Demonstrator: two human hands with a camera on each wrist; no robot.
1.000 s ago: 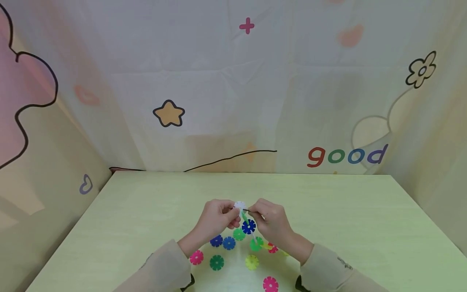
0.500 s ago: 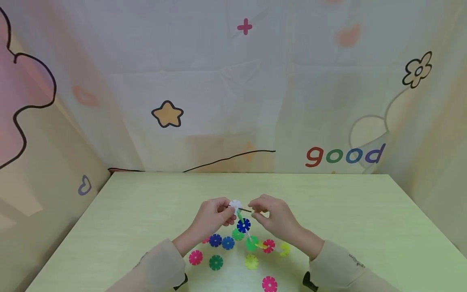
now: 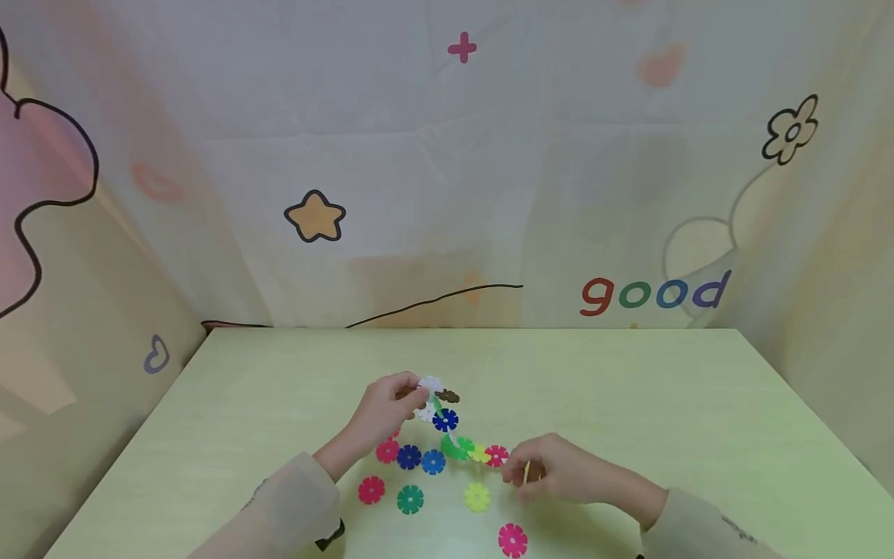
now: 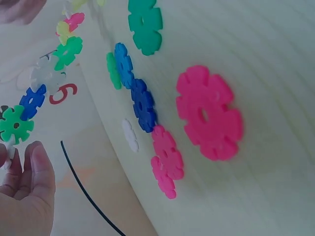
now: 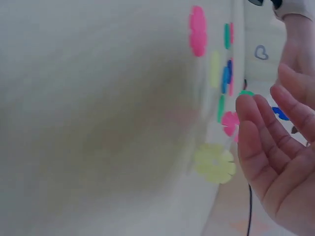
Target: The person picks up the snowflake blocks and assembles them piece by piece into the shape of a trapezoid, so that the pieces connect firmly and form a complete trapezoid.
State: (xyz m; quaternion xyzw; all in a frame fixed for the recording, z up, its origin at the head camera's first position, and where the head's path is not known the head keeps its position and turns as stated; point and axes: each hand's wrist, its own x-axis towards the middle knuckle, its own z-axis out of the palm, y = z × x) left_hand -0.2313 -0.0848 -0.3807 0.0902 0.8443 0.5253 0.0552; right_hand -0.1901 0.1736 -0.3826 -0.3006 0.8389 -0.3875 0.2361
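Observation:
In the head view my left hand (image 3: 382, 407) pinches a white snowflake disc (image 3: 431, 385) at the upper end of a chain of slotted plastic discs. A brown disc (image 3: 448, 396) sticks out beside it. From there the chain slants down to the right through a dark blue disc (image 3: 445, 420), green, yellow and a pink disc (image 3: 497, 456). My right hand (image 3: 559, 470) is by the chain's lower end, fingers loosely bent. The right wrist view shows a pale yellow disc (image 5: 215, 163) just beyond those fingertips, with nothing gripped.
Loose discs lie on the table (image 3: 628, 396) below the chain: a blue disc (image 3: 434, 462), a teal disc (image 3: 410, 499), a yellow disc (image 3: 478, 497), a pink disc (image 3: 513, 540) and several others. A printed curtain (image 3: 391, 155) hangs behind the table.
My right hand has left the brown disc by the white one and moved down and right to the chain's lower end. My left hand has shifted slightly left with the chain.

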